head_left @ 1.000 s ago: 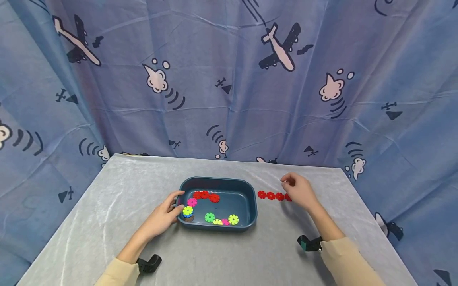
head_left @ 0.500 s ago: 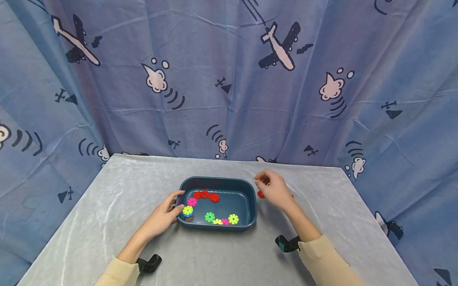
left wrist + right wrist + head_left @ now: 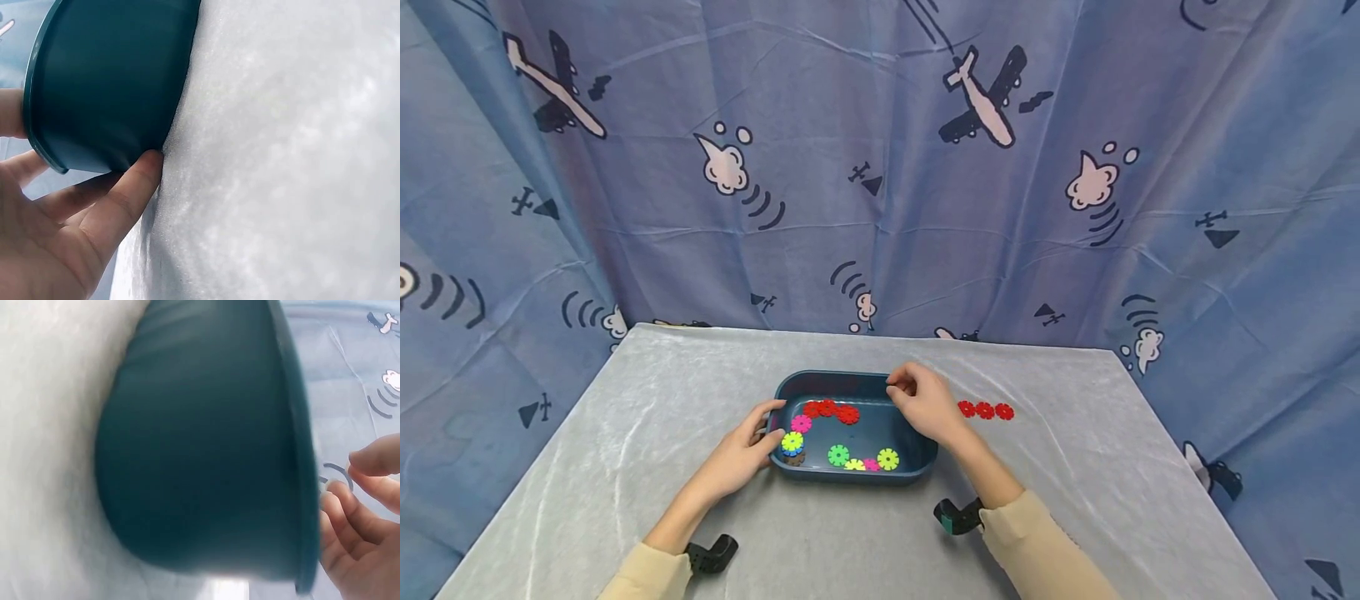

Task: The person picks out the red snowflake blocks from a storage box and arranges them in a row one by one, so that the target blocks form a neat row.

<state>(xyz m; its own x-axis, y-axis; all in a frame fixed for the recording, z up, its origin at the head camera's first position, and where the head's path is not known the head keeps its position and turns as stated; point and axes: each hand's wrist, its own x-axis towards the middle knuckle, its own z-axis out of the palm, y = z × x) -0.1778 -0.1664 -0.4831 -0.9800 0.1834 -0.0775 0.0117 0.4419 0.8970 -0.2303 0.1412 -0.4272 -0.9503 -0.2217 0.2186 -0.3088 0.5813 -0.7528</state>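
My left hand (image 3: pixel 741 450) holds the left end of a dark teal plastic bin (image 3: pixel 850 478); in the left wrist view a finger (image 3: pixel 134 184) lies against its outer wall. Inside the bin are several notched plastic discs: red discs (image 3: pixel 847 415) along the back, a pink disc (image 3: pixel 801 424) and a yellow one (image 3: pixel 792 442) at the left, a green disc (image 3: pixel 838 455) and another yellow disc (image 3: pixel 888 459) toward the front. Above the bin's right end hovers my right hand (image 3: pixel 928 407), fingers loosely bent, nothing visible between thumb and fingertips.
To the right of the bin, red discs (image 3: pixel 985 410) lie in a row on the grey cloth-covered table (image 3: pixel 850 542), partly hidden by my right hand. A blue curtain (image 3: pixel 820 167) with airplane prints hangs behind the table.
My right hand has moved left from above the far end of the red row to over the bin's right side. The left hand stays on the bin.
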